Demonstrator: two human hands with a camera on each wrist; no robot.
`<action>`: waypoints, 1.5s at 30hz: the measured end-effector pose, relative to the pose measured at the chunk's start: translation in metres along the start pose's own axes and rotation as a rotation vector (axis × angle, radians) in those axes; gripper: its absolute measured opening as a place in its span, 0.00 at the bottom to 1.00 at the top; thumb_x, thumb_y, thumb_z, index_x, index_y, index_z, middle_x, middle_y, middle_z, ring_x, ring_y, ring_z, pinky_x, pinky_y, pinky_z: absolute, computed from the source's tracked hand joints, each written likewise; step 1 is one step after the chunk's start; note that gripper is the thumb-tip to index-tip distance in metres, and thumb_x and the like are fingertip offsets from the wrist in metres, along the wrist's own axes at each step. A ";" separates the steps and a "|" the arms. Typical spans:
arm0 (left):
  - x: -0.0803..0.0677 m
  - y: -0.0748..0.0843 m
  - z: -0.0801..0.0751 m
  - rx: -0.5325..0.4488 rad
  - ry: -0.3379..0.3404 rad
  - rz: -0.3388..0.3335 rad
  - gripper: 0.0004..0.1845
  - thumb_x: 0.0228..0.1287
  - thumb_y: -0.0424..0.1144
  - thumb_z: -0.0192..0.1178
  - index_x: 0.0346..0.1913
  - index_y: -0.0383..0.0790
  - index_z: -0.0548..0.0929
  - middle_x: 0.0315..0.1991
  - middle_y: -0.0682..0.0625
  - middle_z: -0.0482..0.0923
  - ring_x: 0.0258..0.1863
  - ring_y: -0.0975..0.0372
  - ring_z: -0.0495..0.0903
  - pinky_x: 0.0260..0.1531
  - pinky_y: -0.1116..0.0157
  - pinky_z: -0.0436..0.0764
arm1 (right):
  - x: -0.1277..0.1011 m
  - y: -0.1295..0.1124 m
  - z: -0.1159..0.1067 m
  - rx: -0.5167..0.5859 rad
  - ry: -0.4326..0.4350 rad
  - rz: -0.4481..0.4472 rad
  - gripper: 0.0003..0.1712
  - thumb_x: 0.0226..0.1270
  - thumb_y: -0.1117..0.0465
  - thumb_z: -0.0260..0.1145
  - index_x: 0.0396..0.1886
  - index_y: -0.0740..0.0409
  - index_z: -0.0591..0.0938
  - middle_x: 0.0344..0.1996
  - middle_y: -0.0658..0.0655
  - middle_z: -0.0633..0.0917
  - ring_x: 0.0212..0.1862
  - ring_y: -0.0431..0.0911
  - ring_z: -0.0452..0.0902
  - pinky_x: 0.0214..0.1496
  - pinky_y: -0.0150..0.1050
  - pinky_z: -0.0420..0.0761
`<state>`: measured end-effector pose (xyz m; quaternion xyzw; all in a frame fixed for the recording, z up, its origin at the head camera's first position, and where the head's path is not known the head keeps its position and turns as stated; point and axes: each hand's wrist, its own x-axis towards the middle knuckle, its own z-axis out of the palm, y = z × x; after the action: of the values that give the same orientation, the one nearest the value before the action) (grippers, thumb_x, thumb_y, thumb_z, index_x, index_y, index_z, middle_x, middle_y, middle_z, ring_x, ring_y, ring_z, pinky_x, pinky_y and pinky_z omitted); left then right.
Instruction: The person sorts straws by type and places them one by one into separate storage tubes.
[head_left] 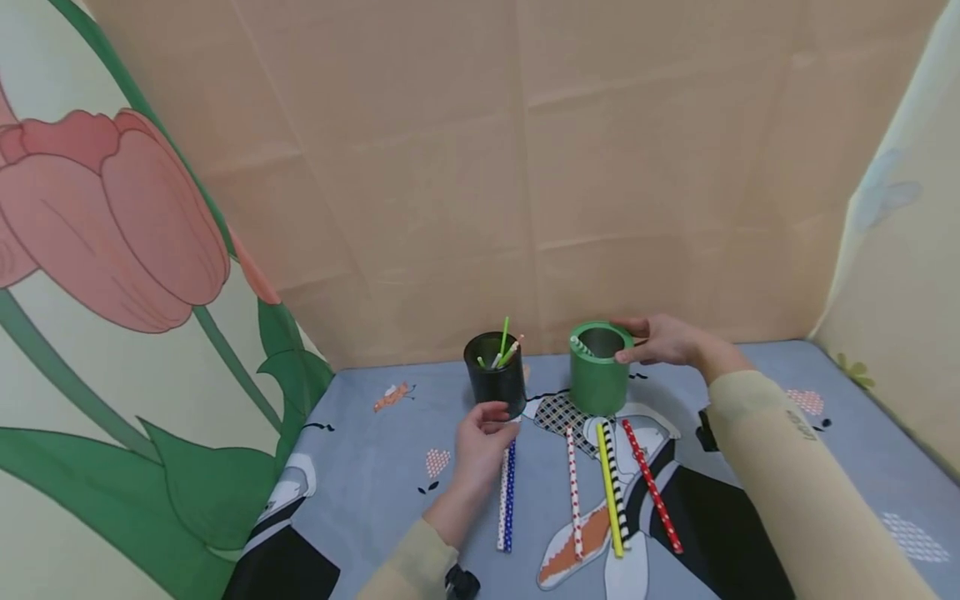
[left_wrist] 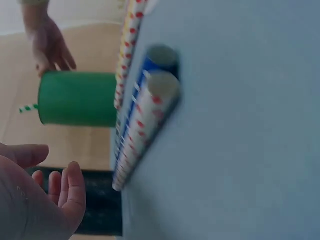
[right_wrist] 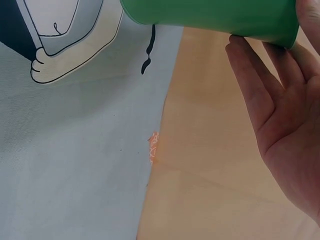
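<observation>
A green cup (head_left: 598, 385) stands upright near the back of the table, with a green-and-white striped straw (head_left: 581, 346) leaning inside. My right hand (head_left: 665, 340) holds its right side near the rim, thumb in front and fingers behind. To its left is a black cup (head_left: 493, 387) with several straws (head_left: 510, 350) in it. Just in front of that cup hovers my left hand (head_left: 480, 442), fingers loosely bent with nothing between them. Below this hand lie a blue dotted straw (head_left: 509, 504) and a white straw with red dots (left_wrist: 142, 122), side by side.
Before the green cup lie another white straw with red dots (head_left: 575, 500), a yellow straw (head_left: 609, 492), a black-and-white striped straw (head_left: 618, 492) and a red dotted straw (head_left: 652, 485). A printed blue cloth (head_left: 375, 483) covers the table. A tan sheet (head_left: 420, 200) hangs behind.
</observation>
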<state>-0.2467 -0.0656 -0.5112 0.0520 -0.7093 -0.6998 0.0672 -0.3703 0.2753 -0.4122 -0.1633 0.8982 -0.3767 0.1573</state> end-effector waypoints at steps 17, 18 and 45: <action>0.000 -0.022 -0.017 0.250 -0.025 -0.131 0.31 0.45 0.16 0.77 0.56 0.36 0.86 0.44 0.44 0.83 0.39 0.57 0.83 0.37 0.62 0.87 | 0.001 0.003 -0.001 0.011 -0.004 0.002 0.57 0.71 0.44 0.76 0.86 0.62 0.58 0.77 0.76 0.67 0.70 0.70 0.75 0.64 0.58 0.83; 0.000 -0.021 -0.017 0.260 -0.023 -0.137 0.31 0.46 0.16 0.77 0.56 0.37 0.86 0.44 0.44 0.83 0.39 0.58 0.82 0.37 0.63 0.87 | 0.001 0.003 -0.001 0.018 -0.005 0.007 0.57 0.70 0.45 0.77 0.86 0.62 0.58 0.77 0.75 0.67 0.70 0.69 0.75 0.64 0.58 0.83; 0.006 -0.011 -0.025 0.679 -0.112 -0.188 0.21 0.49 0.30 0.84 0.46 0.41 0.88 0.35 0.50 0.78 0.32 0.58 0.78 0.29 0.64 0.80 | -0.001 0.011 -0.007 0.023 0.000 0.009 0.56 0.71 0.46 0.76 0.86 0.64 0.57 0.78 0.77 0.64 0.69 0.71 0.75 0.62 0.60 0.84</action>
<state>-0.2486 -0.0915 -0.5219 0.0981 -0.8962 -0.4289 -0.0577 -0.3739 0.2872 -0.4154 -0.1573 0.8946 -0.3862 0.1608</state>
